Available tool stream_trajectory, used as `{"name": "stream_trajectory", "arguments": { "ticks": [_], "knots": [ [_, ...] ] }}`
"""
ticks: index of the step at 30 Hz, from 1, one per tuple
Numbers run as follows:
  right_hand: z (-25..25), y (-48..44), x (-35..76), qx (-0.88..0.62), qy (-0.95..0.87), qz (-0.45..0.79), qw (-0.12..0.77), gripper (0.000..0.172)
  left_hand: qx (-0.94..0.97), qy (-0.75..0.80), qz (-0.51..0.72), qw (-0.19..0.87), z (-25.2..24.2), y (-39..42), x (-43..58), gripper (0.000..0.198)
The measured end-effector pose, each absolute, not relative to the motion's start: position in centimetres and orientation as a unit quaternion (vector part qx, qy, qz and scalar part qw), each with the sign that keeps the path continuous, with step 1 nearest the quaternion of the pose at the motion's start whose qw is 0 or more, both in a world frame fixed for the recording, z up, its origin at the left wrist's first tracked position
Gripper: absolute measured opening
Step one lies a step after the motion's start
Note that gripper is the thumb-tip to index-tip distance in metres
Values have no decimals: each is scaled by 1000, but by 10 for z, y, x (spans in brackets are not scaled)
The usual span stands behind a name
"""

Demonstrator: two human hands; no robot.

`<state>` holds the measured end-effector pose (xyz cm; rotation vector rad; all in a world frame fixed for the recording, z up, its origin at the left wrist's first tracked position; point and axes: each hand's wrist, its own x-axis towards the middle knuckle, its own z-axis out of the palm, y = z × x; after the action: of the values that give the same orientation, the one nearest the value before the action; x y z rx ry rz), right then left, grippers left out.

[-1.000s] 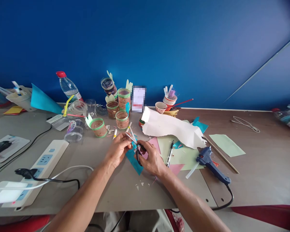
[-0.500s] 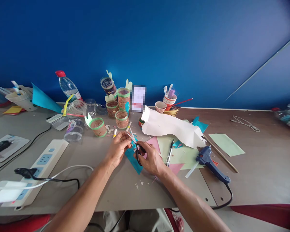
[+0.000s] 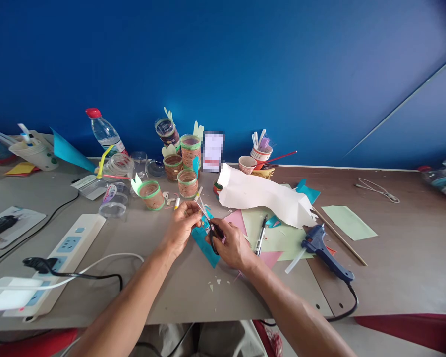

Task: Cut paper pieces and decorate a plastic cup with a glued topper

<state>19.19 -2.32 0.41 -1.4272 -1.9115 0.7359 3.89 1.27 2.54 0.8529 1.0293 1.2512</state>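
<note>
My right hand (image 3: 233, 244) grips black-handled scissors (image 3: 210, 227), blades pointing up and left. My left hand (image 3: 180, 229) pinches a piece of teal paper (image 3: 206, 245) at the blades, above the table. The teal paper hangs down between both hands, its lower corner near the table surface. Small paper scraps (image 3: 215, 284) lie on the table just below my hands.
A blue glue gun (image 3: 325, 253) with black cord lies to the right, beside pale green paper (image 3: 348, 222), pink paper and a pen (image 3: 261, 235). White paper (image 3: 263, 195), decorated cups (image 3: 188, 183), a water bottle (image 3: 104, 131) stand behind. A white power strip (image 3: 65, 250) lies left.
The scissor blades have closed a little and tilted more upright on the teal paper. My hands stay in nearly the same place.
</note>
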Motion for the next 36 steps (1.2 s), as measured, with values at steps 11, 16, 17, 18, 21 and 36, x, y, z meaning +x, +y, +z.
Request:
{"name": "stream_trajectory", "arguments": {
  "ticks": [11, 16, 17, 18, 21, 36],
  "knots": [
    [5, -23, 191, -544, -715, 304, 316, 35, 396, 450, 539, 592, 24, 14, 35, 29],
    [9, -24, 191, -539, -715, 313, 316, 32, 403, 456, 533, 588, 23, 15, 33, 27],
    [9, -24, 191, -536, -717, 314, 317, 32, 403, 456, 532, 589, 23, 15, 32, 27],
    [9, -25, 191, -535, -718, 312, 318, 31, 402, 456, 530, 591, 24, 15, 32, 27],
    [7, -24, 192, -535, -712, 319, 324, 31, 402, 458, 524, 595, 25, 15, 30, 27],
    [3, -10, 204, -545, -622, 341, 446, 24, 417, 497, 478, 593, 30, 16, 28, 26]
  ]
}}
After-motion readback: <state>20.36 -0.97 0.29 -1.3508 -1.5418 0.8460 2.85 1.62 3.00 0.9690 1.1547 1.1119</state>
